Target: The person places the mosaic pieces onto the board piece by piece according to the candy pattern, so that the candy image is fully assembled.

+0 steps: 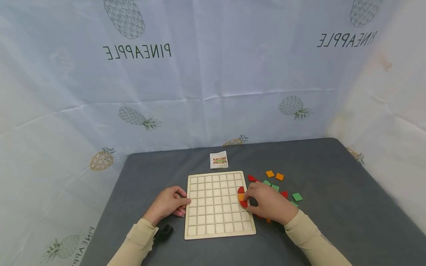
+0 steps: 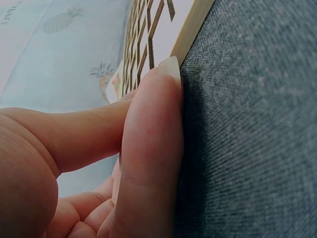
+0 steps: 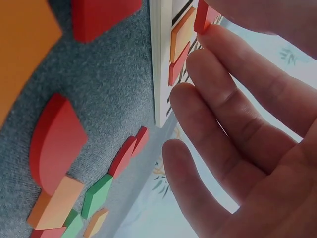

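A pale wooden grid board [image 1: 213,208] lies flat on the dark table. My left hand [image 1: 170,200] is at its left edge, thumb [image 2: 151,119] against the rim and forefinger close behind; the forefinger's tip is hidden. Over the right edge, my right hand [image 1: 269,201] pinches a red quarter-circle tile [image 3: 202,17] between thumb and forefinger, its other fingers loosely bent. In the board's right column, an orange square tile [image 1: 241,197] sits below another red quarter-circle tile [image 1: 241,190]. The held tile is just below the orange one in the head view.
Loose red, green [image 1: 297,197] and orange tiles [image 1: 270,173] are scattered right of the board, some under the right hand. A small pattern card [image 1: 219,160] lies beyond the board. A black object [image 1: 164,232] is beside the left wrist. Pineapple-print cloth [image 1: 206,74] hangs behind.
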`<action>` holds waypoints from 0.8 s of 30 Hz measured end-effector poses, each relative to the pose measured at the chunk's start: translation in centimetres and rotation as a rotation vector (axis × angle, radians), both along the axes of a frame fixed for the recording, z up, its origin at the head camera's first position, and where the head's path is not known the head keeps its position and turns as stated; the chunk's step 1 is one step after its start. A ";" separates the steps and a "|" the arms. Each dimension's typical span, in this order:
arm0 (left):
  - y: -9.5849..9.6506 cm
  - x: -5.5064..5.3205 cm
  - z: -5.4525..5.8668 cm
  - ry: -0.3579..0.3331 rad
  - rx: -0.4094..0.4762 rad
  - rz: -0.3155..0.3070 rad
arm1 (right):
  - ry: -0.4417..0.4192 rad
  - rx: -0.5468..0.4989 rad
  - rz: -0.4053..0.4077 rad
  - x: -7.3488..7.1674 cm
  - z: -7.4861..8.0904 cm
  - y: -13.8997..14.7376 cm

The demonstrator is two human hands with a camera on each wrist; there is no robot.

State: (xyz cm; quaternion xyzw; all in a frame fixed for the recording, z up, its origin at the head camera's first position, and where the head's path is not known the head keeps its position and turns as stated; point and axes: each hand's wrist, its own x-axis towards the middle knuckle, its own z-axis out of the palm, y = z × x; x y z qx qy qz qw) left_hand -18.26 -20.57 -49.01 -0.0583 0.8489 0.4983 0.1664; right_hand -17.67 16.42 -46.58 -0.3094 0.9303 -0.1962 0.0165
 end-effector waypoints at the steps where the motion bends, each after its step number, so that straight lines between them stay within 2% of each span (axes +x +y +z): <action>1: 0.0 0.0 0.0 -0.001 0.002 0.000 | -0.002 0.001 0.001 0.0 0.0 0.0; 11: -0.2 0.1 -0.5 0.006 -0.007 -0.001 | -0.009 0.006 0.007 0.1 -0.4 -0.2; 24: -0.1 -0.1 -0.2 0.005 -0.010 0.002 | 0.014 0.024 -0.027 0.2 -0.2 -0.8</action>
